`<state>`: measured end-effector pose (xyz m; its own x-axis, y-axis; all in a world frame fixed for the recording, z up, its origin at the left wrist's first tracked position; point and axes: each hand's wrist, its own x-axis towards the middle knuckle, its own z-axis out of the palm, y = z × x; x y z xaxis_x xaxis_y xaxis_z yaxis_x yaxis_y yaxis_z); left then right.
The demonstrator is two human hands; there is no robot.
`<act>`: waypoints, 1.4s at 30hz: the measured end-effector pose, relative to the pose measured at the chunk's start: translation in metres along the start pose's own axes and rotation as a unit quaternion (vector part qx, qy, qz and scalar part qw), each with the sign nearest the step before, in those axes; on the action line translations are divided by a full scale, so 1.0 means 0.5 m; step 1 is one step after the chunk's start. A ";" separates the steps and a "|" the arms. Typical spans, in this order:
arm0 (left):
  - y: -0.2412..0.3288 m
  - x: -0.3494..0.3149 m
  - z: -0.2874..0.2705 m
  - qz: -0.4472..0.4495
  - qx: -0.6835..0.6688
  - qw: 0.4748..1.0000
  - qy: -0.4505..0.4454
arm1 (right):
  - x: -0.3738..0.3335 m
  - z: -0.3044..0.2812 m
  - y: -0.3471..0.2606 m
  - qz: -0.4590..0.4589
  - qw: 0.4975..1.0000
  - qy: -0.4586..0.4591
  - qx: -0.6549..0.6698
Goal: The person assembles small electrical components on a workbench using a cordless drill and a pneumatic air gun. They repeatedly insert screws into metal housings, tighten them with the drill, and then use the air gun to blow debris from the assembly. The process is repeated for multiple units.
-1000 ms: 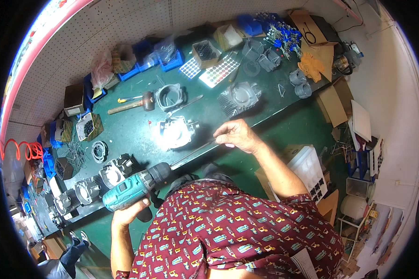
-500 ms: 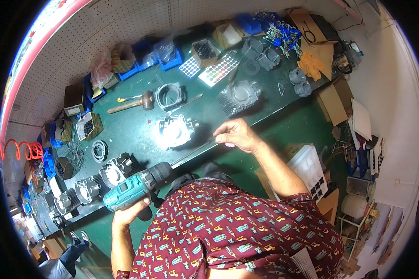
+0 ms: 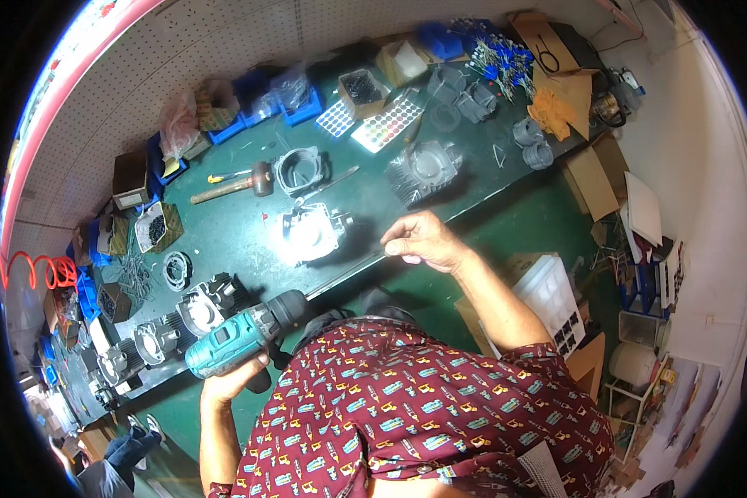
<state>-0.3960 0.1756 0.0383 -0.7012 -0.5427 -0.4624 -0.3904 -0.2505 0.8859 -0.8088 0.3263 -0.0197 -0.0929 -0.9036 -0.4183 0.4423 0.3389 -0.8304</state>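
My left hand is closed round the handle of a teal and black cordless drill, which points to the right over the bench's front edge. A long thin metal bit runs out of its chuck. At the bit's far end my right hand is closed, thumb and forefinger pinching the tip; whether a small screw sits there I cannot make out. Beyond the bit, a brightly lit metal housing rests on the green bench. A finned metal part lies farther right, beyond my right hand.
Several metal housings line the bench's left front. A mallet, a round casing and a sticker sheet lie farther back. Blue bins stand along the pegboard. An orange glove is at the far right. Another person is at lower left.
My hands, the drill and the bit hold almost the same position. The other person at lower left has shifted slightly.
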 end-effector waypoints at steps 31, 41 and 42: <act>-0.028 0.017 -0.025 -0.015 0.000 1.000 0.001 | 0.008 0.036 -0.006 0.000 0.996 0.047 -0.073; -0.035 0.025 -0.028 -0.005 -0.013 1.000 -0.015 | 0.016 0.033 -0.008 -0.006 0.987 0.067 -0.148; -0.035 0.025 -0.027 -0.009 -0.019 1.000 -0.011 | 0.016 0.034 -0.011 -0.005 0.984 0.071 -0.162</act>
<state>-0.3899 0.1625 0.0175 -0.7078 -0.5197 -0.4784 -0.3804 -0.2902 0.8781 -0.7967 0.3126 -0.0124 -0.2289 -0.8698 -0.4371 0.1341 0.4166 -0.8991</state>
